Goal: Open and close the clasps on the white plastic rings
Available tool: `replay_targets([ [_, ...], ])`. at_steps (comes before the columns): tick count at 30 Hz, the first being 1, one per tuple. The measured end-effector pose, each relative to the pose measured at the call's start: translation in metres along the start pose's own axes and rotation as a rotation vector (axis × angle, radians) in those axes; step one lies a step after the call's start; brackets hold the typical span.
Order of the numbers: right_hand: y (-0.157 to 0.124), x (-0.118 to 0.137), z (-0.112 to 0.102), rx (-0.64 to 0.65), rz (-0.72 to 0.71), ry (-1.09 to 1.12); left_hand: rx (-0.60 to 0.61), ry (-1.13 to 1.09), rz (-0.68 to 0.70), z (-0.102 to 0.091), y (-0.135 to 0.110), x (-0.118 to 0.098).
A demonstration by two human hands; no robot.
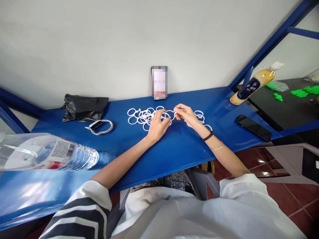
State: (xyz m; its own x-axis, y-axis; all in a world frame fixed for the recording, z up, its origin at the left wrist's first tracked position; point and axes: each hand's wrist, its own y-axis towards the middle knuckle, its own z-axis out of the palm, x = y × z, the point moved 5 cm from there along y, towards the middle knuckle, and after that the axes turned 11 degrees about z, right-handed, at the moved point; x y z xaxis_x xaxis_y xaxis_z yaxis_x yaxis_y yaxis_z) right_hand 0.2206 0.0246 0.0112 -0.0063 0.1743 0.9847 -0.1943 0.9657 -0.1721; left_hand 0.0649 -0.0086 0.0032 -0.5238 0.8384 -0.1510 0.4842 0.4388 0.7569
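Note:
My left hand (157,125) and my right hand (185,115) meet over the blue table (179,149). Both pinch the same white plastic ring (170,114) between fingertips, left at its near-left side, right at its right end. Under and behind my left hand lies a loose pile of several white rings (140,116). A smaller group of white rings (200,117) lies just right of my right hand, partly hidden by the wrist. A dark bead bracelet and a thin silver bangle circle my right wrist.
A phone (159,82) leans upright against the wall behind the rings. A smartwatch (99,126) and a black plastic bag (83,108) lie left. A clear water bottle (47,152) lies near left. A yellow drink bottle (254,83) and dark phone (254,127) sit right.

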Motion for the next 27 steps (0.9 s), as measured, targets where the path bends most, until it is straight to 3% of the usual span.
replay_targets([
  [8, -0.013, 0.002, 0.010, 0.044, -0.107, -0.100, -0.064, -0.109, -0.085, -0.001, -0.003, 0.005],
  [13, -0.018, 0.005, 0.011, -0.064, -0.227, -0.228, -0.159, -0.252, -0.171, -0.005, -0.004, 0.006],
  [18, -0.030, 0.017, 0.018, -0.175, -0.459, -0.480, -0.147, -0.292, -0.260, -0.006, -0.005, 0.011],
  [23, -0.035, 0.020, 0.019, -0.220, -0.605, -0.531, -0.138, -0.285, -0.215, -0.008, -0.002, 0.010],
  [27, -0.032, 0.016, 0.016, -0.215, -0.594, -0.467, -0.187, -0.258, -0.192, -0.009, -0.001, 0.010],
])
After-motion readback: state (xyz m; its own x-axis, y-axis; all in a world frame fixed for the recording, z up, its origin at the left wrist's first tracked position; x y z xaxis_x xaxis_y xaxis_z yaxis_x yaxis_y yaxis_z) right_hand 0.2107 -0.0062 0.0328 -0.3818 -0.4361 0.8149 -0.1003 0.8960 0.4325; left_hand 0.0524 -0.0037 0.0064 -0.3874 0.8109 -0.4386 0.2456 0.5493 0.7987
